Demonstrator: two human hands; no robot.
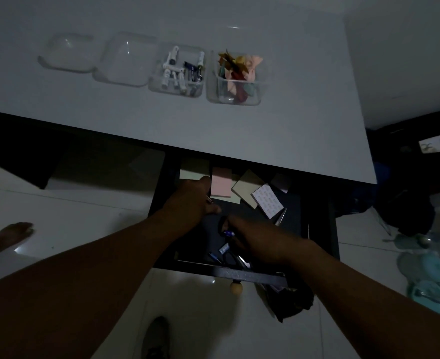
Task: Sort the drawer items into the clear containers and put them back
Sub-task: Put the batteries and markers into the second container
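Observation:
The black drawer (317,229) stands pulled out under the white table (265,130). Inside lie a pink sticky-note pad (221,186), yellow pads (247,187), a printed card (266,200), pens (215,257) and scissors (242,261). My left hand (190,200) is closed in the drawer beside the pink pad, with a small reddish thing at its fingers. My right hand (255,239) reaches down over a small blue item (228,233); its grip is hidden. On the table stand four clear containers: two empty (65,54) (125,60), one with markers (178,71), one with coloured paper pieces (235,76).
The drawer's round wooden knob (236,288) points toward me. A dark cloth (291,304) hangs below the drawer front. Teal items (426,275) lie on the floor at right, dark bags (408,198) beside the table. A bare foot (11,234) rests at left.

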